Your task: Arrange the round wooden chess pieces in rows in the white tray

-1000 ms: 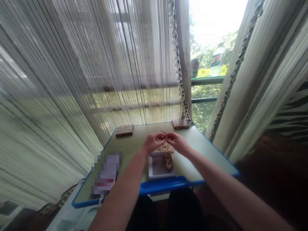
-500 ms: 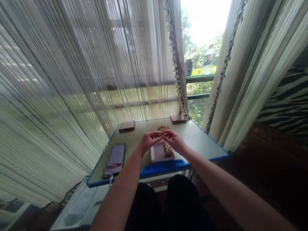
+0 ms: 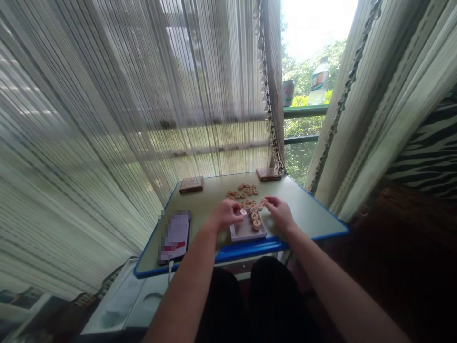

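Several round wooden game pieces [image 3: 243, 191] lie scattered on a small blue-rimmed table [image 3: 246, 249]. A shallow white box [image 3: 244, 231] sits near the table's front edge with a few pieces in it. My left hand [image 3: 224, 215] rests at the box's left far corner, fingers pinched on one round piece [image 3: 243, 212]. My right hand [image 3: 281, 212] lies to the right of the box, fingers curled near the pieces; what it holds, if anything, is hidden.
A phone [image 3: 174, 236] with a cable lies at the table's left front. Two wooden blocks [image 3: 191, 184] [image 3: 268, 174] sit at the far edge by the striped curtain. A bottle [image 3: 318, 82] and a can [image 3: 287, 93] stand on the window rail.
My hands were together over the pieces; they have parted and dropped toward the box, left hand now pinching a piece. The camera has shifted slightly.
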### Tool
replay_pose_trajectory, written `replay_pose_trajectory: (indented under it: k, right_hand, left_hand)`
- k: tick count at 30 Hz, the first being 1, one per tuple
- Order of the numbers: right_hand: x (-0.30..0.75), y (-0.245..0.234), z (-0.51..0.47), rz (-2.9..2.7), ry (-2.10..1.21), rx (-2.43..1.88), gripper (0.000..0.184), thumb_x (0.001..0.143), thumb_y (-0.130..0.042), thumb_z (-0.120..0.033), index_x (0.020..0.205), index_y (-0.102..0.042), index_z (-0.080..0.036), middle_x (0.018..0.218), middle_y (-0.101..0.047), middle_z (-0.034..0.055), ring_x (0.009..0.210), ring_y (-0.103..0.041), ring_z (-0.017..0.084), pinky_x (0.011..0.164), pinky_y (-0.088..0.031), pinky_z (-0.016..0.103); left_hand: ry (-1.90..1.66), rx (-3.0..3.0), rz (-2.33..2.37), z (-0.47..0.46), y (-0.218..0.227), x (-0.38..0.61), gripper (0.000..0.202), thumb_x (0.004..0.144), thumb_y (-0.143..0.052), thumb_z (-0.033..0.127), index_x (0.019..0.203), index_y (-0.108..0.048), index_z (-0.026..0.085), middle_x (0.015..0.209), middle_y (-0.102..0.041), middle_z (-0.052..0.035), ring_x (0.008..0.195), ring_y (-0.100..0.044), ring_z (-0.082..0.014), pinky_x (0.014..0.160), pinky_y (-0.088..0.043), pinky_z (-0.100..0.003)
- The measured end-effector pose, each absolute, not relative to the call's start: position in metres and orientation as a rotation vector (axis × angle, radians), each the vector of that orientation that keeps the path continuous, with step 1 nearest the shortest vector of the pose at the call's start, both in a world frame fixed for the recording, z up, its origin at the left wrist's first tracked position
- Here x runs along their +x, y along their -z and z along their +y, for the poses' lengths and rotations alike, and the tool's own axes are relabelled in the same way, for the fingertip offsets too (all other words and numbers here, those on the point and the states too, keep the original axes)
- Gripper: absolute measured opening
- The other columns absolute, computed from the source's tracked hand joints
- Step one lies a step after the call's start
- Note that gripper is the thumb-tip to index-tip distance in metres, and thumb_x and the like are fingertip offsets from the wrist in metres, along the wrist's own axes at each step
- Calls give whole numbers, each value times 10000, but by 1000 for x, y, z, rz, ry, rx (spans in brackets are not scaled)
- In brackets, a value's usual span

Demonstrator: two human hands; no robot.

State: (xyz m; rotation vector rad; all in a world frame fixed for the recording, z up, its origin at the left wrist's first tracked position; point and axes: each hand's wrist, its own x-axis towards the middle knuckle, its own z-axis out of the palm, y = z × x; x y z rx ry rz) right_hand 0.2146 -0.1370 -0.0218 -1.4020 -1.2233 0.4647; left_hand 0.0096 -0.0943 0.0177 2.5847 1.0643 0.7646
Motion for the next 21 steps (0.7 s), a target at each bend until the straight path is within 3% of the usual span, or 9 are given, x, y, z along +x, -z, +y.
replay_pose_trajectory:
  k: [7,13,21]
  right_hand:
    - [211,27,-137,-1501,-497,-1384,196,754,-504,-313,853,-620,-191,914,-669,51,778,-616,161,779,-473,306]
    - [210,21,-143,-1601,-688,-1350,282,765,-530,-386,968,-614,-210,999,-663,50,875,-623,182,796,-473,315]
    - [204,20,-138,-1687,-632,-1384,282,804,-492,-351,1011,-615,-202,1047,-648,58,960,-589,188,868,-436,331]
  left_hand:
    - [-574,2620,993,-101,-21,9,189,626,-650,348,722,-727,204,731,-656,-33,752,-558,-171,683,-406,-236]
    - [-547,2505,1101,-96,-16,5,185,674,-630,342,743,-714,193,722,-662,-48,706,-573,-174,650,-417,-243]
    - [-581,2572,1192,-94,-17,2,170,658,-645,349,720,-711,205,751,-667,-52,719,-575,-180,644,-408,-237]
